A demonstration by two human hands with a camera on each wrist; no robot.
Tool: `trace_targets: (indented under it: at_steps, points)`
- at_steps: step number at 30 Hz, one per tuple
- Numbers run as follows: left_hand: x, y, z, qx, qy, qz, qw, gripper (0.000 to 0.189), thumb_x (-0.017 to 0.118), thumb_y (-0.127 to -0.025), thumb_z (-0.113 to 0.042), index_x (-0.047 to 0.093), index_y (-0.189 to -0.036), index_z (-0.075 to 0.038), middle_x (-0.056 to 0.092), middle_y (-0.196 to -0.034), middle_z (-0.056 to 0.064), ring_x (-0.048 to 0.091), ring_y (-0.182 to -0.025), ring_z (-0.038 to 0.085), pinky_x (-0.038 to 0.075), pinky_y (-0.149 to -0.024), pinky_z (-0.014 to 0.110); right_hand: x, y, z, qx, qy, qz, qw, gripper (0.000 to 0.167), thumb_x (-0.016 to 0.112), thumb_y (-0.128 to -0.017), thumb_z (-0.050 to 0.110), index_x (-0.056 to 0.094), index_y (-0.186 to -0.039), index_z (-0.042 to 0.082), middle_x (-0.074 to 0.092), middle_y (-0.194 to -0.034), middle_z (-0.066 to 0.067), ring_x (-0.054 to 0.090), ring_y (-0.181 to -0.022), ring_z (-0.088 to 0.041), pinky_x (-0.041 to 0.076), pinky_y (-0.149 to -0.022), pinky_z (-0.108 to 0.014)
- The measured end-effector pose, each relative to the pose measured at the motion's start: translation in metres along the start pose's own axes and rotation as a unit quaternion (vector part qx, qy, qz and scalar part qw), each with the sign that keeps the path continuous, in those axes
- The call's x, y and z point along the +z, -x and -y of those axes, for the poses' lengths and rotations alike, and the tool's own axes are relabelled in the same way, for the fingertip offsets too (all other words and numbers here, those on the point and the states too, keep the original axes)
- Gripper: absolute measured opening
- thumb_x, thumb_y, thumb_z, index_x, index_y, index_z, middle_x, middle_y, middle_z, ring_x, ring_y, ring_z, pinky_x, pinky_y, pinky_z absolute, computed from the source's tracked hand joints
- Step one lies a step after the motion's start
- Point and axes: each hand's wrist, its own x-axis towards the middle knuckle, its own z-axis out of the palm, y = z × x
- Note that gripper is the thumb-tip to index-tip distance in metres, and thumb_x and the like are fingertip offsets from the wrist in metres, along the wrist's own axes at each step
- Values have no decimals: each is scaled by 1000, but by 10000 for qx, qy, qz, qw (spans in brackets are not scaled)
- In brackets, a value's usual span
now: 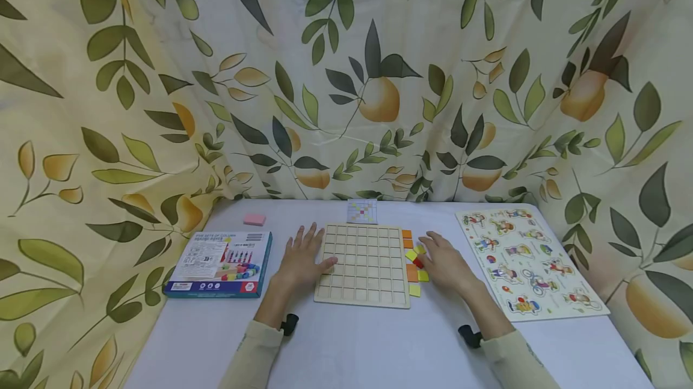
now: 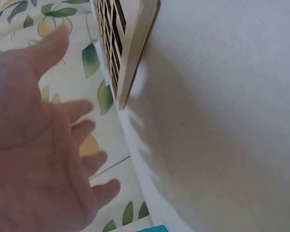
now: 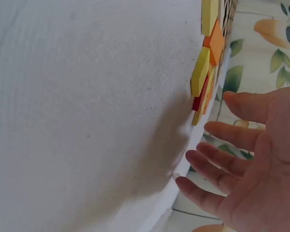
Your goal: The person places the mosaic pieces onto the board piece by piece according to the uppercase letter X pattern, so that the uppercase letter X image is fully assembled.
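A square wooden grid board (image 1: 368, 266) lies in the middle of the white table. At its left side is my left hand (image 1: 303, 260), fingers spread, the thumb reaching toward the board's edge. The left wrist view shows that palm bare, beside a corner of the board (image 2: 130, 53). Along the right edge lie small square tiles, among them an orange tile (image 1: 412, 273), a yellow tile (image 1: 414, 290) and a red tile (image 1: 417, 263). My right hand (image 1: 446, 266) is close by these, fingers loosely bent. Nothing shows in its palm in the right wrist view.
A small coloured pattern card (image 1: 361, 211) stands behind the board. On the left are a flat boxed set (image 1: 216, 264) and a pink block (image 1: 254, 219). A white picture puzzle board (image 1: 527, 260) lies at right. A leaf-print curtain (image 1: 346, 76) surrounds the table.
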Motion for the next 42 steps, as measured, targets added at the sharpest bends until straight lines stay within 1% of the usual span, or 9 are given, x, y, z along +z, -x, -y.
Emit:
trace_targets:
  at_steps: [3,7,12,17,22,25,28,35,42]
  points:
    - [0,1,1,125,98,378,9992,94,65,-96,-58,26,-166,-9,15,-175,9,5,-160,40,8,-127,63,1,-5,-3,15,-24,-7,10000,46,65,-103,20,59,-143,-2,48,-150,-28,49,-134,-47,45,-110,-64]
    - [-1,1,6,291,255,934,9949,110,78,-85,-60,24,-166,-9,15,-175,6,6,-161,38,10,-128,61,2,-12,-5,-8,3,-41,10000,37,70,-100,16,68,-132,-2,58,-135,-24,57,-119,-40,52,-102,-58]
    - [2,0,14,406,220,1301,9904,129,90,-72,-60,20,-168,-12,11,-176,2,4,-161,35,9,-128,58,0,-18,-7,68,-106,-16,9999,26,74,-96,10,74,-120,-1,65,-120,-17,62,-106,-34,56,-94,-53]
    - [6,-1,15,490,158,1274,9905,138,95,-64,-57,18,-168,-10,9,-176,4,4,-161,35,8,-128,60,-2,-21,-9,318,-490,6,9983,19,75,-93,5,74,-112,0,70,-107,-12,64,-94,-28,59,-85,-46]
    - [2,2,10,452,226,1212,9913,138,97,-62,-56,22,-166,-6,14,-175,8,8,-161,38,10,-127,62,-4,-22,-10,549,-874,-128,9946,15,78,-92,8,73,-105,2,72,-94,-7,64,-84,-22,58,-76,-39]
    - [0,4,8,411,165,1251,9912,139,96,-63,-57,20,-167,-8,12,-175,6,7,-161,36,10,-128,60,-6,-20,-10,746,-1156,-252,9902,12,78,-92,10,73,-101,4,71,-90,-6,62,-80,-21,54,-70,-34]
    - [-1,6,5,389,159,1254,9912,139,96,-62,-59,20,-167,-8,13,-175,6,7,-161,35,11,-128,60,-9,-18,-12,829,-1397,-421,9858,13,79,-91,10,76,-103,4,72,-91,-7,63,-79,-21,51,-67,-31]
    - [-1,6,5,335,107,1221,9919,138,98,-61,-56,22,-167,-8,14,-175,7,9,-161,36,12,-128,60,-12,-21,-7,668,-1725,-802,9795,15,76,-96,17,81,-107,7,76,-103,-11,67,-85,-23,54,-71,-31]
    - [-1,5,7,344,35,1193,9923,138,98,-62,-56,21,-167,-9,14,-175,6,9,-161,35,12,-128,60,-10,-30,7,770,-2081,-1010,9698,18,77,-96,22,81,-107,8,77,-97,-9,68,-86,-24,56,-69,-27]
